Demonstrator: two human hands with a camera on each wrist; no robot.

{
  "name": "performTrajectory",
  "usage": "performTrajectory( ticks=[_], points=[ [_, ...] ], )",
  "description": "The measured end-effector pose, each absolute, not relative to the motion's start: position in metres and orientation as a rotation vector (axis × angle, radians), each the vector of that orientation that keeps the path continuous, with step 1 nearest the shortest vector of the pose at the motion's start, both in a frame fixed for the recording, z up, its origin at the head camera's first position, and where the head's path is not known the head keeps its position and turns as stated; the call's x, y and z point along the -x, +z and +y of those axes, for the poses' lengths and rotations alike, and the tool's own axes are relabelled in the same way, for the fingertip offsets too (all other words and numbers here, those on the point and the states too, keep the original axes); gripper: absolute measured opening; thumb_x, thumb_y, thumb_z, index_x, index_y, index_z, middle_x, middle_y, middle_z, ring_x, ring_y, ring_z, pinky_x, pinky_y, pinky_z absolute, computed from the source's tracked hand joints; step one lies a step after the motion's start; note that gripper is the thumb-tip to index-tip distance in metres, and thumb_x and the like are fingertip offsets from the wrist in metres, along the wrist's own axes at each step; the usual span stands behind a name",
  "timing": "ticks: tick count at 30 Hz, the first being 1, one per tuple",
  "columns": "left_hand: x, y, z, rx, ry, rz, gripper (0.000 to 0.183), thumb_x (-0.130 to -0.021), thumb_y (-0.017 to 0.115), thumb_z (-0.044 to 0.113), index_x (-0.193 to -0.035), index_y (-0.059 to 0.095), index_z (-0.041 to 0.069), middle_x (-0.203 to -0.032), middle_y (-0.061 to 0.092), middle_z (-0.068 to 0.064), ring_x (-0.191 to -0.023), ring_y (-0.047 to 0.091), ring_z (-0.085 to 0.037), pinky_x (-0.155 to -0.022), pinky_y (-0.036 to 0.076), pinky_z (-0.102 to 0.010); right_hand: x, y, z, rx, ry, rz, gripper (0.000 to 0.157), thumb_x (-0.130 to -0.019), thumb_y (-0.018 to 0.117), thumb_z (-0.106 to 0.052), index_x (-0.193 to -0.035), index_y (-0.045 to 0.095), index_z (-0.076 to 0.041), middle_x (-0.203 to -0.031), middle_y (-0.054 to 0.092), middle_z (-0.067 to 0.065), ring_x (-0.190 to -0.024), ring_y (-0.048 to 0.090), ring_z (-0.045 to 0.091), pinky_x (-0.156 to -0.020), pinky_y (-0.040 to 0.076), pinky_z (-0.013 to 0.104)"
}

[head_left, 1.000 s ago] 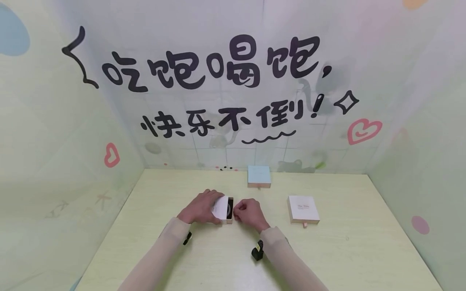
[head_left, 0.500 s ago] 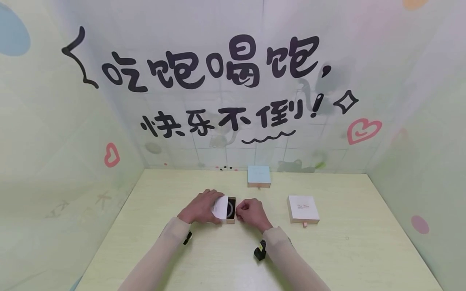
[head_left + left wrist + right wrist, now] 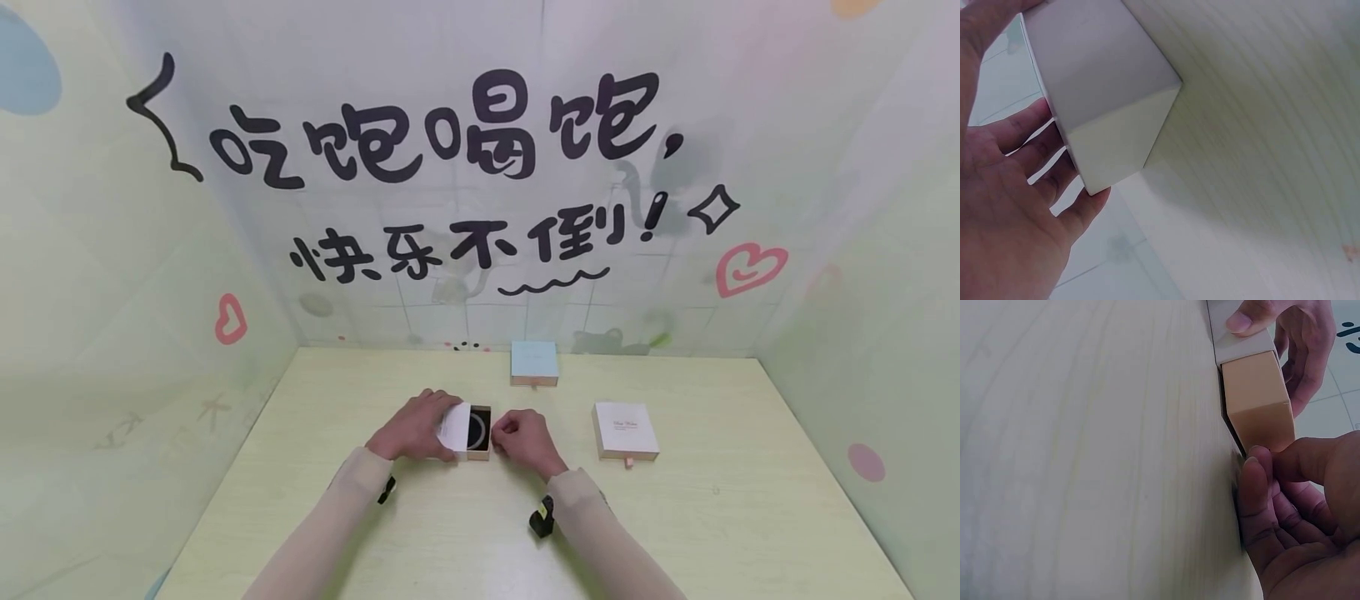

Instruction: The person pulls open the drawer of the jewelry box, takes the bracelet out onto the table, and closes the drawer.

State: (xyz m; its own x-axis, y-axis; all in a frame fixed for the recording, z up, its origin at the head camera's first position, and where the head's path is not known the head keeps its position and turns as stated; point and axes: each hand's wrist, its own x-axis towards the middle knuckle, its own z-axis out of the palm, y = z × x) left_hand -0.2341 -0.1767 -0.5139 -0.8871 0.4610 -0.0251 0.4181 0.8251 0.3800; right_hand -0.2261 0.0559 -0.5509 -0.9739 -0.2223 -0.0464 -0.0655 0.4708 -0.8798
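Two sleeves (image 3: pixel 611 537) stretch over the near part of the bench (image 3: pixel 750 517), and between them sits one half-open box. Its drawer (image 3: pixel 1257 384) sticks out of the white cover (image 3: pixel 1104 62) toward the right, so the line of the slide runs sideways across the bench. The drawer lies just left of the right hand (image 3: pixel 525 442), the nearer one; that grip is pinching, thumb and finger together, at the drawer's outer end. It's probably on a pull tab, but the fingertips hide it from me. At the opposite end the left hand (image 3: pixel 417 429) holds the cover, thumb on the near side, fingers over the far.

Inside the drawer I can see dark lining and a pale ring (image 3: pixel 483 431), seemingly part under the cover.

Well apart to the right, a white box (image 3: pixel 626 431) lies closed, its tab (image 3: pixel 629 463) facing near. Farthest back, by the wall (image 3: pixel 525 321), is a blue box (image 3: pixel 534 362), also closed. What either contains, I can't tell.
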Motion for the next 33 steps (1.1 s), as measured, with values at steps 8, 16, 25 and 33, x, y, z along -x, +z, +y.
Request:
performTrajectory(
  ticks=[8,16,25,33],
  points=[
    [0.234,-0.516,-0.177,-0.693,0.550,2.892,0.090,-0.063,0.097,0.035,-0.141,0.057,0.011,-0.132,0.064,-0.004,-0.112,0.054,-0.022,-0.099,0.047,-0.044,0.224,-0.551,0.058,0.255,-1.502,2.570,0.011,-0.093,0.068,-0.005,-0.084,0.074,-0.006,-0.072,0.070,0.003,-0.061,0.061,0.010,-0.055,0.049,0.025],
    [0.235,-0.517,-0.177,-0.685,0.549,2.882,0.091,-0.064,0.097,0.036,-0.142,0.056,0.012,-0.133,0.063,-0.004,-0.113,0.053,-0.022,-0.099,0.047,-0.045,0.223,-0.547,0.064,0.257,-1.481,2.593,0.011,-0.092,0.066,-0.005,-0.084,0.074,-0.006,-0.072,0.071,0.003,-0.060,0.060,0.010,-0.056,0.048,0.025],
    [0.236,-0.515,-0.176,-0.679,0.539,2.886,0.090,-0.064,0.096,0.035,-0.142,0.057,0.012,-0.133,0.063,-0.004,-0.113,0.053,-0.021,-0.099,0.046,-0.044,0.224,-0.549,0.070,0.259,-1.472,2.611,0.011,-0.092,0.066,-0.004,-0.084,0.074,-0.006,-0.071,0.071,0.002,-0.059,0.060,0.008,-0.055,0.048,0.023],
    [0.236,-0.515,-0.177,-0.665,0.540,2.874,0.090,-0.065,0.096,0.034,-0.143,0.056,0.012,-0.134,0.063,-0.004,-0.113,0.052,-0.022,-0.100,0.046,-0.044,0.223,-0.551,0.074,0.251,-1.460,2.633,0.009,-0.092,0.068,-0.005,-0.085,0.075,-0.006,-0.074,0.072,0.004,-0.061,0.061,0.009,-0.056,0.049,0.024]
  ],
)
